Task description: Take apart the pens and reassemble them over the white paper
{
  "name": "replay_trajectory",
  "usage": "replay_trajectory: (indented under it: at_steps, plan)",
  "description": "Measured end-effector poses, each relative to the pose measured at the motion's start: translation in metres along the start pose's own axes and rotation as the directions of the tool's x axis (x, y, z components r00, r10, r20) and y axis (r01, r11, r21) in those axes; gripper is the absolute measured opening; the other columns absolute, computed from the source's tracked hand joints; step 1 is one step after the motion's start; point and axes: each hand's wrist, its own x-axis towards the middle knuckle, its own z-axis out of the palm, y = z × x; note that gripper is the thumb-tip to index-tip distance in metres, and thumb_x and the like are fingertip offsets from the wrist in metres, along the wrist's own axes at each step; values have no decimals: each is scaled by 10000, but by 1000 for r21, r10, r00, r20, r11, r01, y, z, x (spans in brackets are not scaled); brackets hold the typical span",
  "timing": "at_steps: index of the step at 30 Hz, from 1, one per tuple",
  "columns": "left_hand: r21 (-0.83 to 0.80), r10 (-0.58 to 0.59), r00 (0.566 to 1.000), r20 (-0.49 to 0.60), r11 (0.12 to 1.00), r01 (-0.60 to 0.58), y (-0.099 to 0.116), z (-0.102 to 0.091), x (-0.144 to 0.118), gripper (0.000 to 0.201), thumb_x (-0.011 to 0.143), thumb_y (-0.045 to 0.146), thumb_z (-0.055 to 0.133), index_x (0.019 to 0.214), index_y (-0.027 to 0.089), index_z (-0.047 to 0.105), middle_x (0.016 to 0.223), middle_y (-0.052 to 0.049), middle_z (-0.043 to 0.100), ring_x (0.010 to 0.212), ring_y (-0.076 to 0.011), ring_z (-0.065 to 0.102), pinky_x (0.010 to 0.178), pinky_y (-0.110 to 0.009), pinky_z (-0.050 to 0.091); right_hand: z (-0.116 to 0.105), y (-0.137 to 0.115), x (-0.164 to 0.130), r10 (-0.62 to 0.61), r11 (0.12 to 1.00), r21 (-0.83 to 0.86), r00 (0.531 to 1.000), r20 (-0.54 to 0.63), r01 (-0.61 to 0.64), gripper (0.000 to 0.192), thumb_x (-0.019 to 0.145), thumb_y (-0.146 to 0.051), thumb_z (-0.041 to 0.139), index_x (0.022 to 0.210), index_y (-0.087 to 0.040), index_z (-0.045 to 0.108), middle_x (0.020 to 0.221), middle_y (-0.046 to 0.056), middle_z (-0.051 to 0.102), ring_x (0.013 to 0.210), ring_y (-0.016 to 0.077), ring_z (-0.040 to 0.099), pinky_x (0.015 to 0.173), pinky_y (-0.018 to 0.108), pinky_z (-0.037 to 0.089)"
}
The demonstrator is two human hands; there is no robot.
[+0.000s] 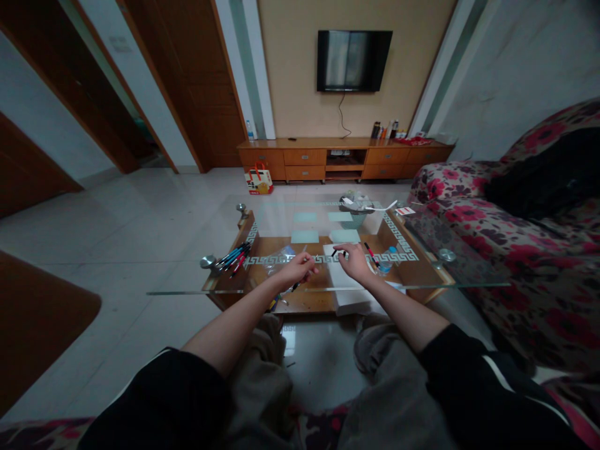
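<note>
Over the near part of the glass coffee table [281,215], my left hand [299,270] is closed around a slim pen [295,287]. A pale tip shows above its fingers and a dark end below. Just to the right, my right hand [355,261] pinches a small black pen part [334,252], perhaps a cap; it is too small to be sure. The hands are a short gap apart. A pile of pens [233,257] in blue, black and red lies on the glass to the left. Another red and black pen [369,251] lies right of my right hand.
A white box [349,301] shows under the glass, beside a blue-capped bottle [389,259]. Beyond the far edge stands a lined waste basket [357,219]. A flowered sofa [469,206] is on the right, a low TV cabinet [304,164] at the back.
</note>
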Motion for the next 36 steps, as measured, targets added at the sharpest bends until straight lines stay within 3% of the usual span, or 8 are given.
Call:
replay_trajectory:
  at_steps: [4, 9, 14, 21, 36]
  plan:
    - [13, 4, 999, 32, 1000, -4, 1, 0, -1, 288, 894, 449, 607, 908, 193, 477, 823, -21, 689, 443, -49, 501, 417, -162, 318, 4, -3, 4, 139, 945, 302, 990, -31, -123, 225, 857, -278, 582, 988, -200, 747, 1004, 65, 749, 857, 210, 650, 844, 368, 506]
    - [52, 5, 998, 61, 999, -8, 4, 1, -4, 303, 890, 470, 605, 911, 185, 502, 839, -29, 681, 476, -53, 512, 433, -159, 332, 9, -4, 3, 240, 809, 549, 971, 20, -212, 273, 761, -389, 695, 921, -169, 723, 918, 69, 732, 811, 196, 649, 790, 344, 520]
    - [76, 10, 996, 89, 997, -17, 7, 1, -6, 297, 882, 457, 611, 897, 176, 514, 840, -31, 669, 499, -53, 508, 445, -150, 337, 9, -7, 3, 226, 799, 563, 973, 47, -213, 443, 740, -419, 719, 1111, -177, 701, 844, 32, 698, 752, 166, 617, 721, 309, 506]
    - [84, 13, 996, 84, 996, -20, 3, 0, -4, 296, 888, 464, 600, 891, 178, 523, 829, -24, 657, 497, -53, 508, 439, -157, 343, 5, -16, 3, 343, 725, 607, 935, 93, -326, 400, 742, -446, 703, 1007, -148, 732, 855, 71, 719, 682, 157, 586, 603, 282, 480]
    - [86, 7, 996, 94, 996, -15, 8, 2, -7, 280, 864, 435, 623, 867, 171, 529, 810, -21, 652, 496, -53, 499, 450, -165, 341, 7, -22, 2, 289, 714, 629, 948, 136, -308, 391, 712, -440, 749, 984, -159, 743, 882, 72, 732, 708, 159, 605, 646, 295, 480]
